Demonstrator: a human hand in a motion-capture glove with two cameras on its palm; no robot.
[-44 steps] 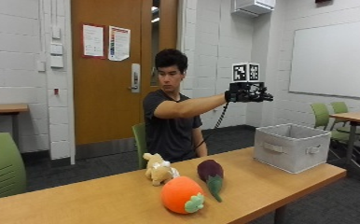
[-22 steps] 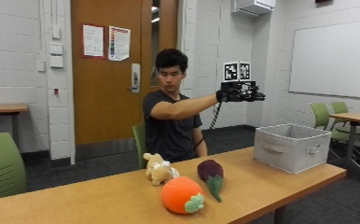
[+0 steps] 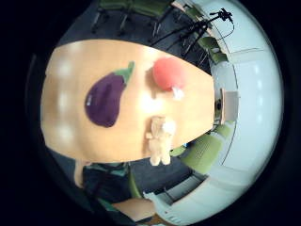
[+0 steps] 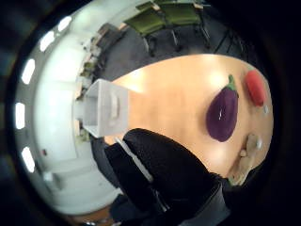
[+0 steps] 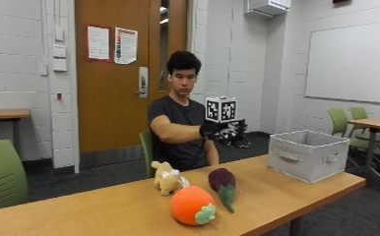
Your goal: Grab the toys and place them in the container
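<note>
Three plush toys lie on the wooden table (image 5: pixel 278 199): a purple eggplant (image 5: pixel 223 183), an orange fruit (image 5: pixel 191 205) and a tan animal (image 5: pixel 167 178). A grey fabric bin (image 5: pixel 306 155) stands at the table's right end, apart from the toys. My gloved right hand (image 5: pixel 226 133) hangs in the air above and just behind the eggplant, fingers relaxed and holding nothing. The palm views look down on the eggplant (image 3: pixel 106 99), the orange fruit (image 3: pixel 168 74) and the tan animal (image 3: pixel 160 136). The thumb side view shows the glove's fingers (image 4: pixel 164 174), the bin (image 4: pixel 103 113) and the eggplant (image 4: pixel 222 115).
A green chair (image 5: pixel 0 174) stands at the left, close to the table. More green chairs (image 5: pixel 347 123) and a second table (image 5: pixel 377 123) stand at the right behind the bin. Bare tabletop lies between the eggplant and the bin.
The gloved hand has come down from head height to chest height and moved left, toward the toys. The toys and the bin have not moved.
</note>
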